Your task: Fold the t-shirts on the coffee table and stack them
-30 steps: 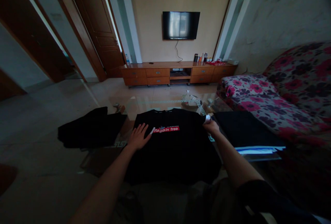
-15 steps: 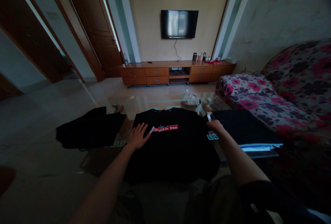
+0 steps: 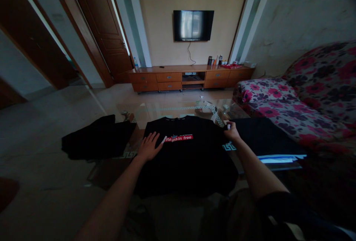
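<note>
A glass coffee table (image 3: 152, 110) bears a black T-shirt (image 3: 189, 163), laid front up. The left hand (image 3: 148, 147) rests flat on it, fingers splayed; the right hand (image 3: 231, 132) pinches a sleeve end (image 3: 221, 128), and the red "Remain free" print (image 3: 185, 138) shows between them.

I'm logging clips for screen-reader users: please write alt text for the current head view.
A person's left hand lies flat on a black T-shirt reading "Remain free", spread on a glass table, while the right hand pinches its sleeve. A dark cloth bundle lies at left, flat dark cloth at right; beyond are a wooden cabinet and television.
</note>
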### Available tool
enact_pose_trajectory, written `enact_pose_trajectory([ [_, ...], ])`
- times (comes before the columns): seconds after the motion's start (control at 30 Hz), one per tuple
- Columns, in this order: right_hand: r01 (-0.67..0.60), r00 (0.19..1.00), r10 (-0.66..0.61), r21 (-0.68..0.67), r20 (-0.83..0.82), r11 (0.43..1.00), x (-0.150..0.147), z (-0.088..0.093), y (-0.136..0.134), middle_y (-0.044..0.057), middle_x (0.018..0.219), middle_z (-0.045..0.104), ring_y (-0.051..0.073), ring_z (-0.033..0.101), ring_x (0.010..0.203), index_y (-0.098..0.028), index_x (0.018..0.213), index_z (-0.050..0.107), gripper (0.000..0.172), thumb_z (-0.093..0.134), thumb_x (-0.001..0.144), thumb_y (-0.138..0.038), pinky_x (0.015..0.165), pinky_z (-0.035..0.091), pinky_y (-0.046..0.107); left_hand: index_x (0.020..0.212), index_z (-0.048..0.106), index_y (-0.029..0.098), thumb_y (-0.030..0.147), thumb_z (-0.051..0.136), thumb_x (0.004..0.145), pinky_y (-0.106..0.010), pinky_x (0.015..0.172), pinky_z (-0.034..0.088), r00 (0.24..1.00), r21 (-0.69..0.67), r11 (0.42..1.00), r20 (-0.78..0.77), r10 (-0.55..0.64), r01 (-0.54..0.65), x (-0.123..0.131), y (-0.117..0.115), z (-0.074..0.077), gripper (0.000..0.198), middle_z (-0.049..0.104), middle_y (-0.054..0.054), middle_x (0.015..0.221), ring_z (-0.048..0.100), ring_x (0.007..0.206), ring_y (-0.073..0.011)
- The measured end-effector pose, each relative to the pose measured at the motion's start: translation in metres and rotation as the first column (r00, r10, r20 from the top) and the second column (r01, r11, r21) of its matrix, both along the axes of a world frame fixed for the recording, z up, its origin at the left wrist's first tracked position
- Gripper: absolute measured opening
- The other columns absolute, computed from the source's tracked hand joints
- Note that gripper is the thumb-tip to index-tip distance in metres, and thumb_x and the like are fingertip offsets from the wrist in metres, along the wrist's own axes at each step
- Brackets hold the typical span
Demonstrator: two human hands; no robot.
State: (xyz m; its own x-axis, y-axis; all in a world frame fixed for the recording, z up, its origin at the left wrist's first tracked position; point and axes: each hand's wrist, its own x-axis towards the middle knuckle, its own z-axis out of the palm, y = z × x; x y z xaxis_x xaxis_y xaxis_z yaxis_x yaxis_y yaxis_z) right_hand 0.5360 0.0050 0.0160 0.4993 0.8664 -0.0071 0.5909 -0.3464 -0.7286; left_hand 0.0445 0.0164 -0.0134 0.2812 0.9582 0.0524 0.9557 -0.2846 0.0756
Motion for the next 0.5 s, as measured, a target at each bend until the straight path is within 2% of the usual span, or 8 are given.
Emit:
enact_pose_trajectory([
  [0.07, -0.066, 0.997, 0.066, 0.001, 0.046, 0.998, -0.003, 0.006, 0.001, 0.002, 0.089, 0.071, 0.018, 0.068, 0.084, -0.021, 0.116, 0.064, 0.049, 0.065, 0.068, -0.012, 0.077, 0.054, 0.024, 0.158, 0.031, 0.026, 0.066, 0.028, 0.096, -0.048, 0.123, 0.019, 1.0, -0.006, 1.0, -0.002, 0.003, -0.003, 0.0, 0.0, 0.0, 0.074, 0.025, -0.004, 0.166, 0.021, 0.153, -0.0276],
  [0.13, -0.114, 0.988, 0.114, -0.002, 0.108, 0.993, -0.009, 0.014, 0.001, 0.006, 0.098, 0.071, 0.021, 0.068, 0.094, -0.019, 0.116, 0.067, 0.049, 0.062, 0.068, -0.009, 0.087, 0.052, 0.027, 0.158, 0.031, 0.025, 0.066, 0.028, 0.096, -0.048, 0.123, 0.018, 1.0, -0.012, 1.0, -0.004, 0.003, -0.003, 0.001, 0.0, 0.001, 0.074, 0.024, -0.004, 0.167, 0.02, 0.153, -0.0276],
  [0.2, -0.16, 0.974, 0.155, 0.019, 0.164, 0.987, -0.02, 0.025, -0.001, 0.01, 0.117, 0.066, 0.023, 0.064, 0.109, -0.018, 0.123, 0.066, 0.055, 0.06, 0.069, -0.007, 0.099, 0.047, 0.03, 0.158, 0.031, 0.025, 0.066, 0.028, 0.096, -0.048, 0.123, 0.018, 1.0, -0.012, 1.0, -0.003, 0.004, -0.004, 0.001, 0.001, 0.001, 0.074, 0.024, -0.004, 0.167, 0.02, 0.153, -0.0274],
  [0.27, -0.275, 0.924, 0.252, 0.04, 0.286, 0.961, -0.039, 0.035, -0.008, 0.013, 0.137, 0.056, 0.025, 0.056, 0.123, -0.018, 0.137, 0.059, 0.064, 0.057, 0.074, -0.006, 0.109, 0.04, 0.032, 0.158, 0.031, 0.025, 0.066, 0.028, 0.096, -0.048, 0.123, 0.018, 1.0, -0.011, 1.0, 0.0, 0.004, -0.004, 0.001, 0.001, 0.0, 0.074, 0.023, -0.004, 0.167, 0.02, 0.153, -0.0274],
  [0.3, -0.387, 0.847, 0.345, 0.023, 0.404, 0.922, -0.051, 0.039, -0.013, 0.014, 0.143, 0.051, 0.026, 0.052, 0.127, -0.018, 0.144, 0.054, 0.067, 0.054, 0.078, -0.006, 0.112, 0.037, 0.034, 0.158, 0.031, 0.025, 0.066, 0.028, 0.096, -0.047, 0.123, 0.018, 1.0, -0.011, 1.0, 0.002, 0.005, -0.005, 0.001, 0.001, 0.0, 0.074, 0.024, -0.004, 0.167, 0.02, 0.153, -0.0274],
  [0.37, -0.587, 0.616, 0.524, -0.102, 0.588, 0.803, -0.077, 0.042, -0.026, 0.012, 0.15, 0.045, 0.028, 0.045, 0.133, -0.023, 0.148, 0.05, 0.066, 0.048, 0.084, -0.006, 0.114, 0.034, 0.038, 0.158, 0.031, 0.026, 0.066, 0.027, 0.096, -0.047, 0.123, 0.018, 1.0, -0.018, 1.0, 0.003, 0.005, -0.005, 0.001, 0.001, 0.001, 0.074, 0.024, -0.004, 0.167, 0.02, 0.153, -0.0275],
  [0.43, -0.677, 0.432, 0.659, -0.261, 0.615, 0.688, -0.101, 0.04, -0.037, 0.011, 0.148, 0.047, 0.029, 0.047, 0.129, -0.026, 0.144, 0.054, 0.061, 0.044, 0.088, -0.006, 0.108, 0.04, 0.04, 0.158, 0.031, 0.025, 0.066, 0.028, 0.096, -0.048, 0.123, 0.019, 1.0, -0.026, 1.0, 0.001, 0.003, -0.003, 0.001, 0.0, 0.003, 0.074, 0.024, -0.005, 0.167, 0.02, 0.153, -0.0277],
  [0.5, -0.704, 0.344, 0.742, -0.365, 0.576, 0.61, -0.118, 0.036, -0.045, 0.011, 0.142, 0.052, 0.028, 0.052, 0.122, -0.026, 0.14, 0.057, 0.056, 0.042, 0.09, -0.007, 0.101, 0.045, 0.038, 0.158, 0.031, 0.025, 0.066, 0.028, 0.096, -0.048, 0.123, 0.019, 1.0, -0.028, 1.0, 0.0, 0.003, -0.003, 0.001, -0.001, 0.005, 0.074, 0.024, -0.005, 0.167, 0.02, 0.153, -0.028],
])
